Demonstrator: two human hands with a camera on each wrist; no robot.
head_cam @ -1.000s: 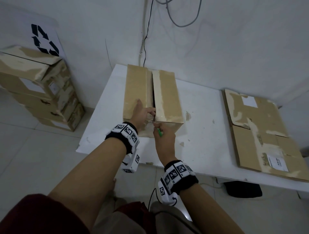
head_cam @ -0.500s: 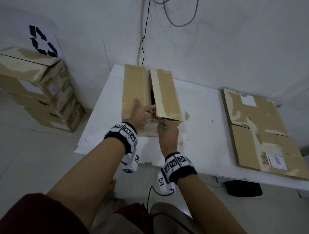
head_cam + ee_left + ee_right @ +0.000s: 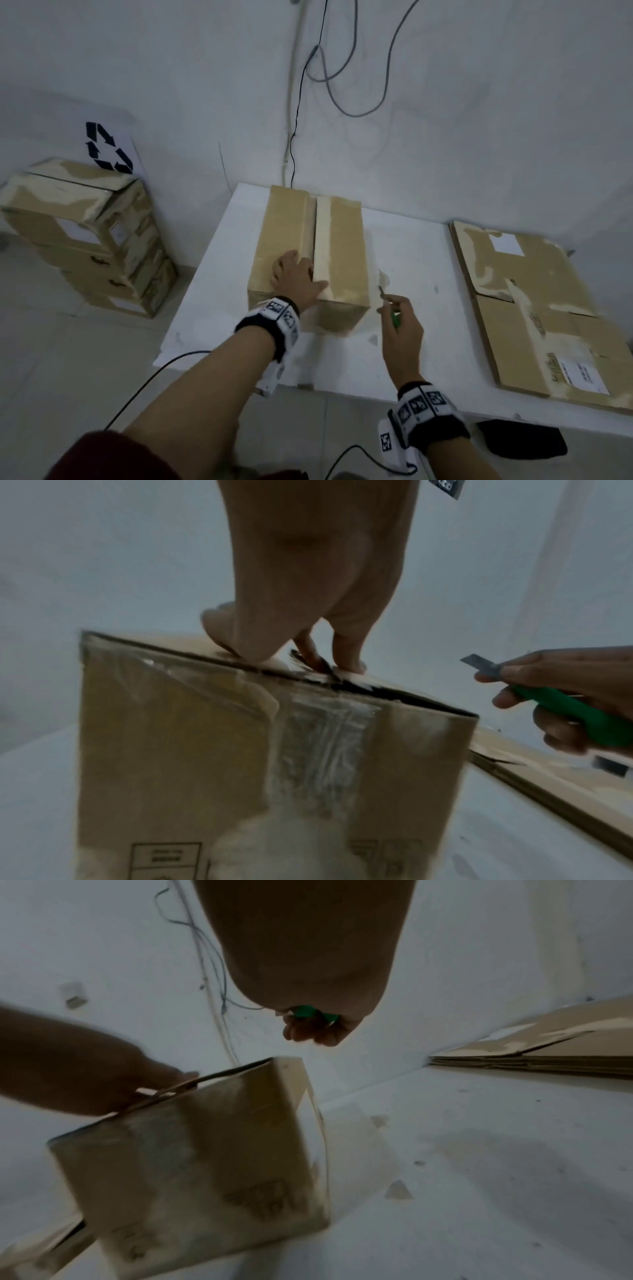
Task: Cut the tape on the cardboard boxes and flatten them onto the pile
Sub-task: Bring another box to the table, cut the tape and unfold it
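Head view: top seam cut, box (image 3: 310, 246) stands on the table's (image 3: 411, 246) left half.
Your left hand (image 3: 297, 277) presses flat, fingers at the slit; your right hand (image 3: 401, 329) clamps the knife (image 3: 561, 699), blade clear. Next, likely open flaps, flatten, move right to the pile (image 3: 534, 301).

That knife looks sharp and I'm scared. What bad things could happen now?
The right hand holds the green knife with its blade out, in the air beside the box. A careless swing could nick the left hand, which rests on the box top with fingers at the open seam. If the knife goes back to that seam, those fingers are in the way. Pushing hard on the loose flaps might also tip or slide the box on the table.
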